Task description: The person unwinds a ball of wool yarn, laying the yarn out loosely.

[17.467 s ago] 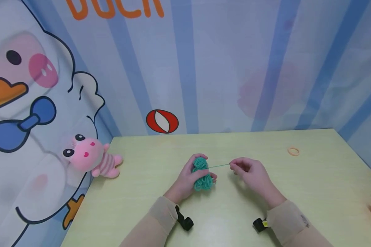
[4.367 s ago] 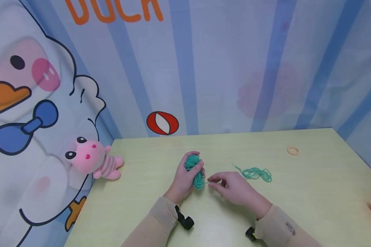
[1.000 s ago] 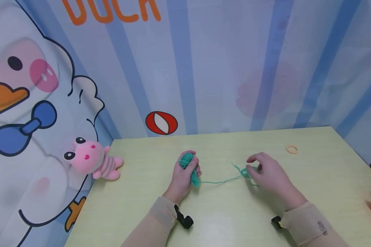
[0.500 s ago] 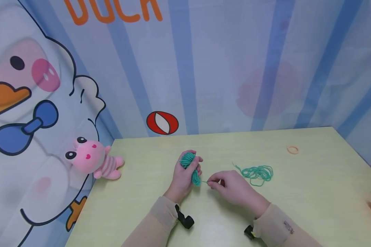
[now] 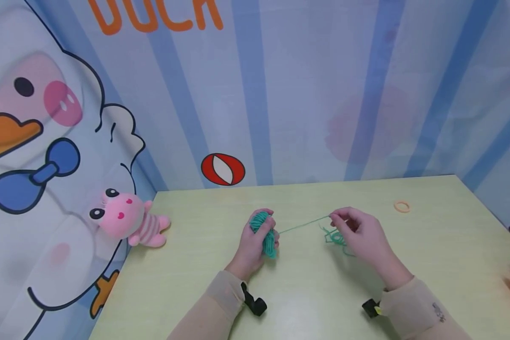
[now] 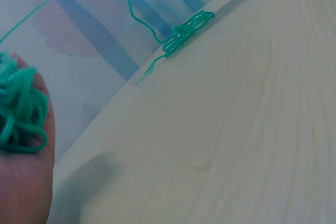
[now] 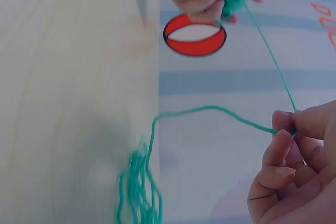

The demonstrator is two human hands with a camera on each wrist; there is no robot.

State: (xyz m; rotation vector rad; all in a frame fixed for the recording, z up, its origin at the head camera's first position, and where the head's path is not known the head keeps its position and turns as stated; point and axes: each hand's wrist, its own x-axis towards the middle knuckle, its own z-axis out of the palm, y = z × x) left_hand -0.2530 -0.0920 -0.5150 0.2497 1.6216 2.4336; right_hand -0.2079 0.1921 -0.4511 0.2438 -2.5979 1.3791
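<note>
From my remote seat I see the yarn bundle (image 5: pixel 260 221) in the left hand (image 5: pixel 248 245), fingers curled round it, thumb across its front. The right hand (image 5: pixel 367 236), at 3 o'clock from it, pinches the taut strand (image 5: pixel 304 224) between fingertips. Loose yarn (image 6: pixel 181 35) lies on the tabletop (image 5: pixel 174 245), also at 3 o'clock. I judge it all light, soft and prone to tangling; I'd cradle the bundle's middle gently and pinch single strands.
</note>
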